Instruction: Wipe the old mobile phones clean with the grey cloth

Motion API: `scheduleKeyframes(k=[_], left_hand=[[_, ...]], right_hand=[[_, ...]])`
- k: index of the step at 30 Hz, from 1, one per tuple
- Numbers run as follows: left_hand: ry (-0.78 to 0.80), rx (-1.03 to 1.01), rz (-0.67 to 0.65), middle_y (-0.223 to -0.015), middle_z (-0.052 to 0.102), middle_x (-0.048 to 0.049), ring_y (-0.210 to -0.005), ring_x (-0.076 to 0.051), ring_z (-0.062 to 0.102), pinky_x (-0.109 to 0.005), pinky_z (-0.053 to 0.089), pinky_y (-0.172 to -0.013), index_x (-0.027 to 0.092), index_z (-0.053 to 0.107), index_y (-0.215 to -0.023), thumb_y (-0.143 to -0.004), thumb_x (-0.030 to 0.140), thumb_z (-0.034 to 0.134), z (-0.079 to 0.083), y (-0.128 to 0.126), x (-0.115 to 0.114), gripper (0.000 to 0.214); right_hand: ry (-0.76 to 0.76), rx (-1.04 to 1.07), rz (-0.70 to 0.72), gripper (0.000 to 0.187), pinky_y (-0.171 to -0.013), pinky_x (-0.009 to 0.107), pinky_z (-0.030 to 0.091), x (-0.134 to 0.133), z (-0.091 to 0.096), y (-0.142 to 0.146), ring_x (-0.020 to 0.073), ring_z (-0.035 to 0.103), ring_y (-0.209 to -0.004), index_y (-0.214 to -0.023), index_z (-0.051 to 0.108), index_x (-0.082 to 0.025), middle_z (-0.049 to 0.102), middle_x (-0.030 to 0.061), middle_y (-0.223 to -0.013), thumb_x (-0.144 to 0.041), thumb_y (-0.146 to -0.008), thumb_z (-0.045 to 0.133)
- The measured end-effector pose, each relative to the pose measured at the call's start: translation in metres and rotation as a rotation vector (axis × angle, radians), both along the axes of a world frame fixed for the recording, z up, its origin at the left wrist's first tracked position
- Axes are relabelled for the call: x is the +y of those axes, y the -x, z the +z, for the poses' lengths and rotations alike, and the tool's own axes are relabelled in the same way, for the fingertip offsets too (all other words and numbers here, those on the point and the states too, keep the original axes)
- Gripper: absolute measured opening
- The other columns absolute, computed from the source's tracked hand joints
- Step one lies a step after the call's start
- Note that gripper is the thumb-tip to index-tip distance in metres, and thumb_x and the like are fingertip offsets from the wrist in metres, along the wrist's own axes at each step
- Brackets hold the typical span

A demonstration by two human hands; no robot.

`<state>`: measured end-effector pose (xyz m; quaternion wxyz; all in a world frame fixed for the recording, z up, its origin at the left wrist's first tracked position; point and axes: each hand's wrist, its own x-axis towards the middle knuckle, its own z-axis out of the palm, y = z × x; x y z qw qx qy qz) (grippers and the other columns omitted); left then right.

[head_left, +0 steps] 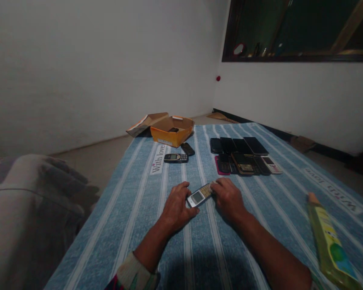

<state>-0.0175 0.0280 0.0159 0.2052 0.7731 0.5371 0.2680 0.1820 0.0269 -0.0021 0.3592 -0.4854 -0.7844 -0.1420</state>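
A silver-blue keypad mobile phone is held between my two hands, tilted, with its screen end to the left. My left hand grips the screen end between thumb and fingers. At the keypad end, my right hand closes its fingers on the phone's edge. Beyond them lie a dark keypad phone and a smaller black phone. To the right, several phones lie close together in two rows, among them a pink-edged phone, a white phone and a large black phone.
An open orange cardboard box with a dark item inside stands at the table's far left. A bottle of yellow-green liquid lies on the right. Blue striped cloth covers the table. A draped seat is at the left.
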Motion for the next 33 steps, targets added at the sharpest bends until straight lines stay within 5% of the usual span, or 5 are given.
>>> scheduleKeyframes(k=[7,14,24,33], left_hand=[[-0.039,-0.008,-0.004,-0.13,0.059,-0.0129,-0.121,-0.034,0.053,-0.05,0.045,-0.101,0.019,0.059,-0.082,-0.057,0.018,0.077,-0.002,0.0,0.001,0.031],[-0.006,-0.013,-0.019,-0.13,0.06,-0.0144,-0.121,-0.034,0.054,-0.05,0.046,-0.101,0.017,0.068,-0.089,-0.06,0.026,0.079,0.002,0.002,0.002,0.032],[-0.053,-0.042,-0.082,-0.124,0.066,-0.0119,-0.116,-0.03,0.059,-0.047,0.048,-0.1,0.019,0.076,-0.083,-0.079,0.028,0.064,0.006,0.003,0.001,0.016],[-0.01,0.018,-0.151,-0.127,0.065,-0.0139,-0.116,-0.029,0.058,-0.047,0.045,-0.103,0.016,0.074,-0.074,-0.094,0.034,0.043,0.014,0.005,0.004,0.041]], right_hand=[[0.051,-0.022,0.157,0.018,-0.069,0.029,0.04,-0.014,0.002,0.018,0.0187,0.05,-0.079,-0.084,0.065,-0.018,0.06,0.006,-0.085,-0.009,-0.09,0.05],[-0.034,0.094,0.008,0.023,-0.069,0.029,0.043,0.007,-0.001,-0.004,0.0202,0.051,-0.079,-0.088,0.067,-0.017,0.059,0.0071,-0.083,-0.005,-0.088,0.047],[-0.073,0.062,0.227,0.025,-0.072,0.031,0.044,-0.024,0.016,0.03,0.0199,0.052,-0.079,-0.094,0.066,-0.016,0.061,0.0089,-0.087,-0.014,-0.096,0.041],[-0.127,0.163,0.034,0.025,-0.07,0.03,0.045,0.014,0.007,-0.004,0.0199,0.054,-0.079,-0.089,0.066,-0.018,0.059,0.007,-0.082,-0.008,-0.092,0.044]])
